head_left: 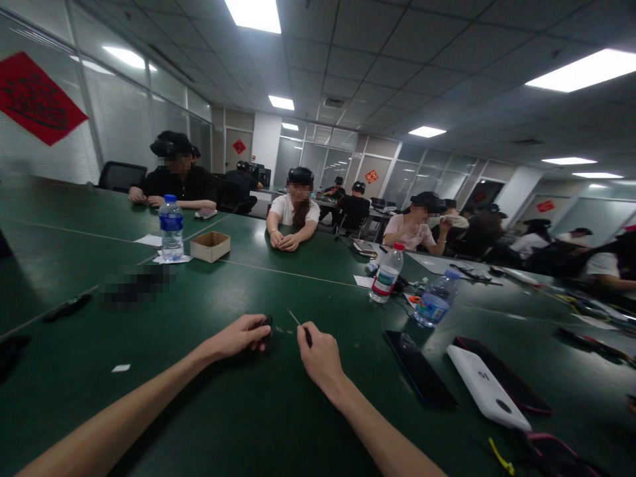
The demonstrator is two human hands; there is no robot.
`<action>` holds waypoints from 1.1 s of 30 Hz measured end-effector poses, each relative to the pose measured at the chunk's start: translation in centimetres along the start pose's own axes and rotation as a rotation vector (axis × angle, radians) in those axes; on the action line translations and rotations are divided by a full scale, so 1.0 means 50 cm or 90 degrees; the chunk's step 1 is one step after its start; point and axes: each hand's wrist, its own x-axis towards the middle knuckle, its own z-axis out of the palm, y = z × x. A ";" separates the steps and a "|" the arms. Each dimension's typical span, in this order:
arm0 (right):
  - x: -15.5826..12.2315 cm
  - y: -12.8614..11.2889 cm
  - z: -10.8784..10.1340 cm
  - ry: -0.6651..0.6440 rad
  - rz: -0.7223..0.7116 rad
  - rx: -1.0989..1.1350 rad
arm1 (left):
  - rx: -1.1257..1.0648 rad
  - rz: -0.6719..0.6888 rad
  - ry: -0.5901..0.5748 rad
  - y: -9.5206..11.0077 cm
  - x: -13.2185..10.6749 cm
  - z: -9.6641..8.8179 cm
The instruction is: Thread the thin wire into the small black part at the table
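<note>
Open-plan office: glass partition walls (pixel 124 112) behind the long green bench (pixel 278 291), grid ceiling with panel lights (pixel 254 13), people seated along the bench's far side.

Counter (pixel 248 424): dark green and wide, with pale seams between its sections.
Blue-label bottle (pixel 171 228): clear, upright, far left, standing on white papers.
Cardboard box (pixel 210 246): small, open-topped, just right of the blue-label bottle.
Red-capped bottle (pixel 387 273): upright, right of centre.
Lying bottle (pixel 436 301): on its side, near the red-capped bottle.
Phone (pixel 420 377): dark, flat, near right.
Power bank (pixel 487 387): white, resting partly on a dark device with a red edge (pixel 519 391).
Paper scrap (pixel 120 368): white, near left.
People: a person in black (pixel 176 182), a person in white (pixel 295 212) and a person in pink (pixel 415 228) sit along the far side, wearing dark headgear.
Red decoration (pixel 34 99): diamond-shaped, on the glass wall at left.
</note>
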 end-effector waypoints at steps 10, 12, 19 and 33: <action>-0.013 -0.017 -0.005 -0.059 -0.149 -0.026 | -0.132 0.002 0.070 -0.021 0.009 -0.010; -0.013 -0.017 -0.005 -0.062 -0.152 -0.025 | -0.121 0.004 0.068 -0.019 0.007 -0.010; -0.014 -0.022 -0.012 -0.077 -0.149 -0.028 | -0.091 -0.002 0.062 -0.010 0.004 -0.010; -0.016 -0.021 -0.010 -0.069 -0.146 -0.052 | 0.008 0.042 0.023 -0.006 -0.003 -0.013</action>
